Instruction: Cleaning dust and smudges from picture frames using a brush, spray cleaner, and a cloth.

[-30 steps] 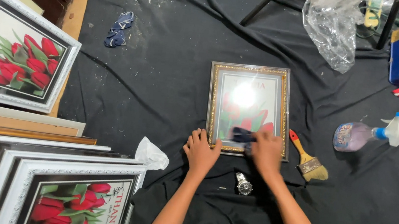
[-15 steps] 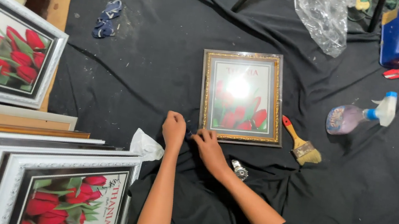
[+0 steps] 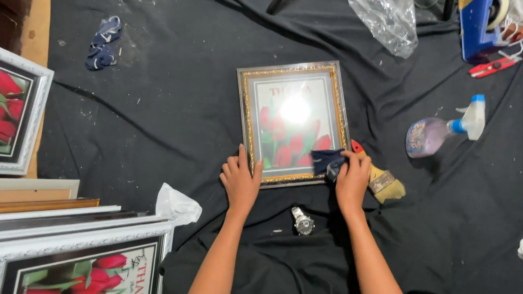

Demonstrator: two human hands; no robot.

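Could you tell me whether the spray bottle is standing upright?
No, the spray bottle lies on its side on the black cloth.

Gold-patterned picture frame (image 3: 243, 117) with silvery outer edge, showing red tulips with green leaves under glare. Dark navy cloth (image 3: 327, 162) bunched on its glass. Black sheet (image 3: 167, 110) flecked with white specks covering the floor. Paintbrush (image 3: 381, 180): red handle, tan bristles. Spray bottle (image 3: 445, 128): purple-tinted body, blue collar, white trigger. Tape dispenser (image 3: 476, 24) showing blue; cutter (image 3: 494, 66) red. Silver wristwatch (image 3: 301, 222). White ornate frames (image 3: 65, 253) carrying the same red tulips.
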